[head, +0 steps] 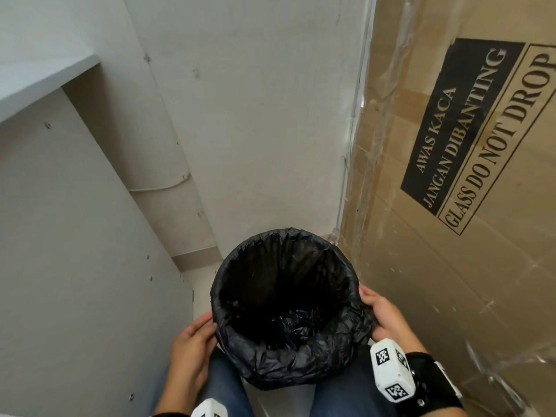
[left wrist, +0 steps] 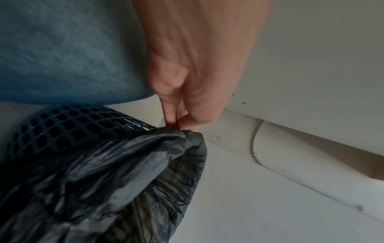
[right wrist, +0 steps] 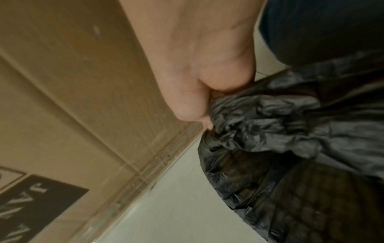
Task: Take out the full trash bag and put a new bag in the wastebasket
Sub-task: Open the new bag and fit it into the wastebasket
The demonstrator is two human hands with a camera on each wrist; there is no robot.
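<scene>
Left hand (left wrist: 182,92) fingertips pinch the folded-over hem of the black bag (head: 288,356) at the wastebasket's (left wrist: 68,125) near-left rim; the right hand (right wrist: 199,85) clamps a bunched fold at the near-right. The basket stands on the floor between a white wall (head: 255,115) and a cardboard box (head: 451,266). Uneven pulling could tear the thin film or tip the light mesh basket.

Left hand (head: 188,350) low at lap level, fingers (left wrist: 173,113) bunched in a pinch on black plastic. Right hand (head: 383,316) opposite, curled, gripping gathered plastic. Both wrists angled inward, knees beneath.
</scene>
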